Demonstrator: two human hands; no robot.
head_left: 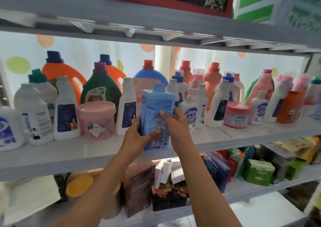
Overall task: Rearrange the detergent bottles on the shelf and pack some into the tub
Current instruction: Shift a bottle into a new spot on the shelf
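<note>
Detergent, the flat pale-blue plastic bottle (pixel 157 117), is looking rigid, glossy, probably slippery. You are gripping its lower sides with left hand (pixel 137 136) and right hand (pixel 175 124); keep clasping there.

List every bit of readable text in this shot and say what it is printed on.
"10:00": on the purple packet on the lower shelf.
"Ouenaity", uncertain, printed sideways: on the white bottle beside the pump bottle.
Blurred, unreadable: the label of the blue bottle held in the left hand and right hand, the other bottle labels, and the top-shelf box.
</note>
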